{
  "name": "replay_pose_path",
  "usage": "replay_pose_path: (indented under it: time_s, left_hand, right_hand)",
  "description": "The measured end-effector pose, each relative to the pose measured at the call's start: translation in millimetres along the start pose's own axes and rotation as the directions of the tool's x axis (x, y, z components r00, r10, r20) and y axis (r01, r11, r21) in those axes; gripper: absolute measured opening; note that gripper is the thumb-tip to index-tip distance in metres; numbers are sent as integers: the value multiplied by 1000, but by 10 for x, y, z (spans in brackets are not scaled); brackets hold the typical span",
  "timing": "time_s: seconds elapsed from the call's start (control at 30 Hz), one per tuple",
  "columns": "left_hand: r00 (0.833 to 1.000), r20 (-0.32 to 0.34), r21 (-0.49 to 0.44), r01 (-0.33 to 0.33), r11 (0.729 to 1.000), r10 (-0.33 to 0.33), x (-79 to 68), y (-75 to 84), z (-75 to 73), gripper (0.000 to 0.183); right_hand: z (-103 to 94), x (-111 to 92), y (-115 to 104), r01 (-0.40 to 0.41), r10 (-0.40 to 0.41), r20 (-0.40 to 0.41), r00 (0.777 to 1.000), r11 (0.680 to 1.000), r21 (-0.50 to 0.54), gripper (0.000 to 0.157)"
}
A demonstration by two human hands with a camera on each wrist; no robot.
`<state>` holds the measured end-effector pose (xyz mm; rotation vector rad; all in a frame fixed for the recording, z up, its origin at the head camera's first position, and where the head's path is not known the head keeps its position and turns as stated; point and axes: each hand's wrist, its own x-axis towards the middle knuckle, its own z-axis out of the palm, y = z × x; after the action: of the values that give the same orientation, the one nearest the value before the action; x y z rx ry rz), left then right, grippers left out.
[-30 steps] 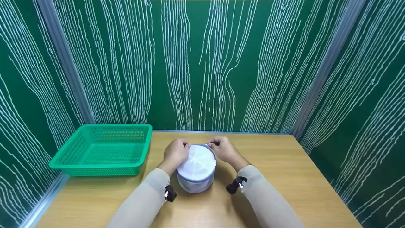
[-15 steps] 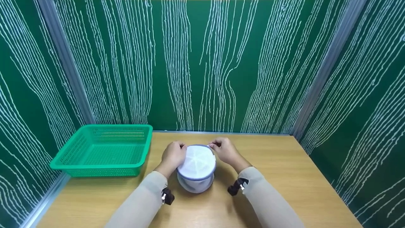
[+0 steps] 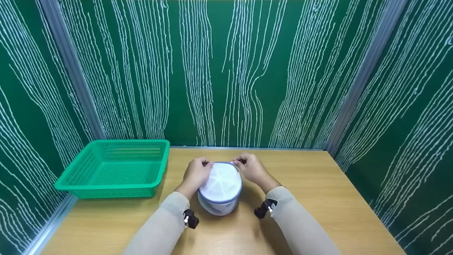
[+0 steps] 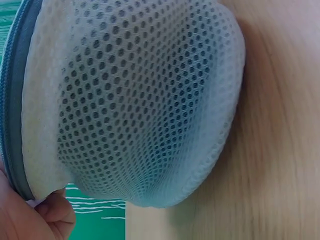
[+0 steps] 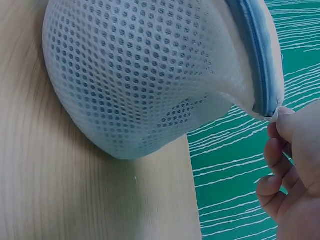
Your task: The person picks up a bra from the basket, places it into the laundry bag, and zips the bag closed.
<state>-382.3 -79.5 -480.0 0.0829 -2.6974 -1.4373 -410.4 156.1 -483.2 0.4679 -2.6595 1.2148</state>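
Note:
A round white mesh laundry bag (image 3: 219,184) with a blue zipper (image 5: 255,55) around its lid stands upright on the wooden table. My left hand (image 3: 196,173) pinches the far left part of the rim, thumb and finger at the zipper edge in the left wrist view. On the far right of the rim, my right hand (image 3: 252,168) pinches a small pale tab (image 5: 271,118) at the zipper's end, its other fingers loosely curled. The lid (image 3: 221,182) lies over the bag's top. Soft mesh walls (image 4: 135,100) sag inward a little.
A green plastic basket (image 3: 155,186) with perforated walls stands at the table's back left. Green panels (image 3: 223,99) with wavy white lines enclose the back and both sides. Wooden tabletop (image 3: 311,184) extends right of the bag.
My left hand slid slightly left along the rim, then came back right, toward the right hand. The right hand has stayed almost in place at the rim.

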Motion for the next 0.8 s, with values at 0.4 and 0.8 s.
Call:
replay_pose_path:
  time_s: [0.4, 0.8]
  left_hand:
    - [992, -85, -49, 91, 995, -95, -49, -11, -2, 33]
    - [986, -167, -53, 3, 999, -12, -4, -109, 37, 23]
  right_hand:
    - [-53, -48, 115, 0, 0, 0, 1000, 1000, -6, 9]
    - [-88, -108, 190, 109, -109, -23, 994, 994, -15, 10]
